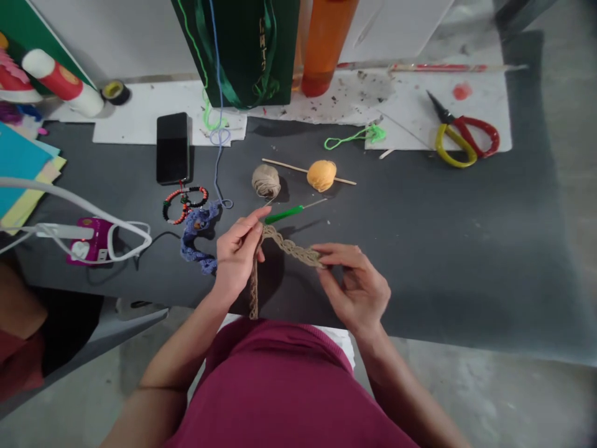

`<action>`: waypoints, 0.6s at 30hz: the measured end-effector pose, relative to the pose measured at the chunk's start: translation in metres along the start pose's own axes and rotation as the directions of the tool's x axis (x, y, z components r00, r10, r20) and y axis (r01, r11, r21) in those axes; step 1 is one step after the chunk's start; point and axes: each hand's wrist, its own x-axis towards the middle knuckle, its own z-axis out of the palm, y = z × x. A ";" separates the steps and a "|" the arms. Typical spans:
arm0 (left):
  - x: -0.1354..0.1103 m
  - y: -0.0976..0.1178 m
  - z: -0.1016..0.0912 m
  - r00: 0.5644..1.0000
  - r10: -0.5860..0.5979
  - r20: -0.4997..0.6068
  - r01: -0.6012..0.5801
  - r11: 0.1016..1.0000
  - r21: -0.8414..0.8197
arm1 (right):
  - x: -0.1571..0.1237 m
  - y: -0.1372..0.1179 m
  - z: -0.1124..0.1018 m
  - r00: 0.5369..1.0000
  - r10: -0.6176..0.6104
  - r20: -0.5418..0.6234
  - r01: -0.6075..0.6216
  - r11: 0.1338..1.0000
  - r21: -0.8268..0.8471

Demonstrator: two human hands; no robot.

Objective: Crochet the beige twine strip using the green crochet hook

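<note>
The person's left hand [237, 254] and right hand [355, 287] hold a tan crocheted strip [289, 246] above a dark grey tabletop [410, 280], at the middle of the view. The left hand's fingers [247, 229] are curled together around the strip's bend, and a length of it hangs toward 6 o'clock. The right hand's fingers [326, 250] are pinched together on its far end. A scalloped length of tan work is made so far, though how much more is to come cannot be told. A round ball of tan twine [265, 180] sits at 12 o'clock, and a thin strand seems to run from it toward the left hand. Just below it, a green-handled crochet hook [284, 214] lies free of both hands. A crumpled blue crocheted piece [198, 233] lies at 9 o'clock, and scissors with red and yellow handles [459, 140] lie at 2 o'clock.
</note>
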 end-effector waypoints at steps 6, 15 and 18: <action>-0.001 0.008 -0.008 0.985 0.127 0.119 -0.137 0.987 0.087 | -0.004 0.000 -0.009 0.959 -0.245 0.146 0.268 0.949 -0.168; 0.019 -0.004 -0.005 0.911 0.310 0.272 -0.404 0.803 0.438 | 0.009 0.004 -0.009 0.949 -0.166 0.267 0.245 0.924 -0.295; 0.021 -0.011 -0.008 0.897 0.209 0.389 -0.433 0.583 0.687 | 0.012 0.008 -0.005 0.941 -0.126 0.313 0.222 0.929 -0.296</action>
